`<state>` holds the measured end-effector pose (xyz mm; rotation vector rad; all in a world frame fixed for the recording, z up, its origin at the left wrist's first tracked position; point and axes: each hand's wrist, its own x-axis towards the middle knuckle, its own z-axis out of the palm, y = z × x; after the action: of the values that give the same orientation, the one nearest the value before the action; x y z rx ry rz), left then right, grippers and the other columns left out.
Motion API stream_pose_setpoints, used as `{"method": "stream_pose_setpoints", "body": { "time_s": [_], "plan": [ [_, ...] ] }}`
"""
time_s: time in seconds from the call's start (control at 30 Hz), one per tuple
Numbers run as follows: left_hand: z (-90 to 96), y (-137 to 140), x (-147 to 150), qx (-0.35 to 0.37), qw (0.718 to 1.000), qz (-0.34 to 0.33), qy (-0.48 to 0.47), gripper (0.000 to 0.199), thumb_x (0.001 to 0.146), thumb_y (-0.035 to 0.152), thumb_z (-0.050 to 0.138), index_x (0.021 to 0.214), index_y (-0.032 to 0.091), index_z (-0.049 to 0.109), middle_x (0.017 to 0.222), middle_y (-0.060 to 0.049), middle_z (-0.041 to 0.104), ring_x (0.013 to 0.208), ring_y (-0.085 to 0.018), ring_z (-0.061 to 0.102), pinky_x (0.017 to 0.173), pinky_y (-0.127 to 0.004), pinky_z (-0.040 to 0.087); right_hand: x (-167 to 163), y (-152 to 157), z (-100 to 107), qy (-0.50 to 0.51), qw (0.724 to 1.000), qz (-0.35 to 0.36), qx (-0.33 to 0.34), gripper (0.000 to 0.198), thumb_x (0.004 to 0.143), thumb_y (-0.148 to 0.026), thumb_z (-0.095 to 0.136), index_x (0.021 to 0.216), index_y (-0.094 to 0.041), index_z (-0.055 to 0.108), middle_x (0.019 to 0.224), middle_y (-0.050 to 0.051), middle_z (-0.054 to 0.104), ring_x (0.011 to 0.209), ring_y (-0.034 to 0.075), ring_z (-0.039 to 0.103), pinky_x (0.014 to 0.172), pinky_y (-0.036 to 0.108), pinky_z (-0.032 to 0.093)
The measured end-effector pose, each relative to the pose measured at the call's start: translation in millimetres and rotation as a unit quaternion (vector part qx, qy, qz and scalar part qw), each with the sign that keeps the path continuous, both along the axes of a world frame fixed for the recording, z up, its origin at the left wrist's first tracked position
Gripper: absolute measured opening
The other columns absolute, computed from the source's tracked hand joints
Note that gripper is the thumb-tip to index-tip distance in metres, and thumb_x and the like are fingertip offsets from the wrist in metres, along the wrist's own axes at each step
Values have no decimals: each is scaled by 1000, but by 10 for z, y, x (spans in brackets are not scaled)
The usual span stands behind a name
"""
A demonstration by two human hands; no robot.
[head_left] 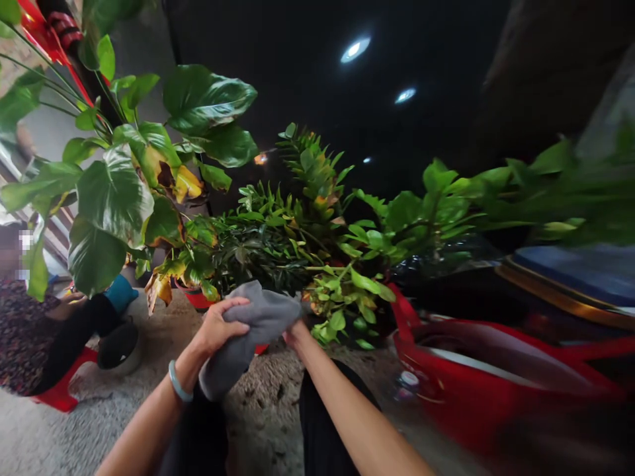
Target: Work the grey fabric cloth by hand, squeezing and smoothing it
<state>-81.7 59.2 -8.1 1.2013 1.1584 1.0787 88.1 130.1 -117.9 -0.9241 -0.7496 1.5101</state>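
A grey cloth (pixel 258 317) is bunched between my two hands, in front of the potted plants. My left hand (pixel 221 327), with a pale bangle on its wrist, is closed on the cloth's left side, thumb and index finger showing on top. At the cloth's right end my right hand (pixel 296 332) grips it from below; most of its fingers are hidden behind the fabric. Just beyond the cloth are dark narrow leaves (pixel 248 254) and a leafy green plant (pixel 342 304). Whether either hand touches a leaf I cannot tell.
A large-leaved plant (pixel 114 192) with some yellowed, browned leaves rises at the left. A red bag (pixel 446 403) stands at the right, near a blue, gold-edged object (pixel 570 277). At far left a person (pixel 30 330) sits on a red stool (pixel 64 390) beside a dark bucket (pixel 119 347).
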Motion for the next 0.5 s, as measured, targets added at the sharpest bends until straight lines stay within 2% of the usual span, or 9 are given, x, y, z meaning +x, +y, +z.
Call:
{"method": "stream_pose_setpoints", "body": {
  "time_s": [0.07, 0.13, 0.2, 0.27, 0.33, 0.4, 0.5],
  "plan": [
    [56, -152, -64, -18, 1000, -25, -3, 56, 50, 19, 89, 104, 18, 75, 85, -3, 71, 66, -17, 65, 63, -28, 54, -17, 27, -14, 29, 1000, -3, 0, 22, 73, -40, 76, 79, -20, 67, 78, 5, 75, 73, 22, 72, 66, 32, 60],
    [282, -177, -123, 15, 1000, -8, -12, 57, 50, 21, 90, 105, 19, 75, 87, -3, 72, 67, -16, 65, 64, -26, 54, -29, 63, -11, 49, 999, -16, -8, 20, 70, -35, 78, 77, -20, 67, 73, 4, 74, 65, 19, 69, 61, 30, 59],
    [547, -41, -121, 87, 995, 38, -21, 60, 51, 22, 89, 110, 20, 74, 94, -3, 72, 73, -17, 66, 69, -25, 54, -31, 96, -6, 52, 998, -24, -17, 22, 65, -30, 80, 79, -20, 68, 68, 2, 73, 54, 15, 64, 52, 27, 55],
    [697, 200, -38, 166, 982, 88, -37, 65, 54, 24, 87, 117, 22, 72, 105, -3, 72, 84, -18, 67, 76, -25, 55, -15, 107, -11, 49, 998, -22, -24, 26, 61, -24, 82, 82, -19, 69, 65, 2, 72, 47, 13, 60, 48, 25, 53],
    [654, 412, 93, 205, 971, 118, -45, 65, 55, 24, 85, 119, 22, 72, 111, -3, 71, 90, -18, 67, 79, -26, 54, 18, 93, -30, 44, 999, -15, -28, 27, 60, -20, 81, 84, -18, 70, 66, 3, 73, 46, 12, 60, 49, 25, 53],
    [458, 461, 195, 175, 979, 106, -18, 60, 54, 21, 83, 114, 20, 74, 104, -3, 72, 84, -18, 66, 75, -25, 53, 62, 65, -61, 31, 999, -9, -33, 23, 60, -18, 79, 80, -17, 69, 65, 4, 73, 47, 13, 61, 48, 26, 54],
    [173, 186, 149, 63, 997, -6, 46, 53, 51, 16, 84, 104, 18, 77, 91, -3, 72, 72, -17, 64, 67, -26, 51, 138, 37, -109, -3, 1000, 1, -31, 12, 64, -18, 76, 68, -17, 65, 58, 4, 69, 47, 16, 63, 47, 27, 53]
  ]
}}
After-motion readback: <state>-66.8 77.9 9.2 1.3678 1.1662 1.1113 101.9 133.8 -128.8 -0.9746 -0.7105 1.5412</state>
